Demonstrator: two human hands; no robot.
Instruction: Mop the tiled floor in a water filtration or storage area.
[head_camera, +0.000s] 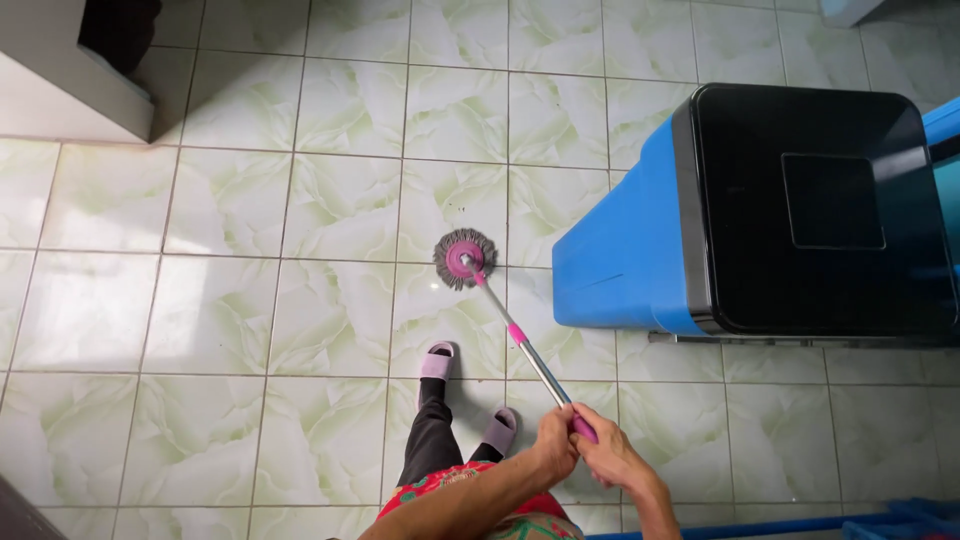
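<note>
Head view shows me both hands, left hand (556, 441) and right hand (607, 455), gripping the mop (464, 257) handle, its end hidden in their fists.

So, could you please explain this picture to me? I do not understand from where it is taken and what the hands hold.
The single picture comes from a camera worn on a person's head, looking down at their own body. No machine is working here. The left hand and right hand both grip the pink end of a mop handle. Its round grey and pink mop head rests on the pale green tiled floor. You see the person's feet in lilac slippers. To the right stands a blue appliance with a black top.
</note>
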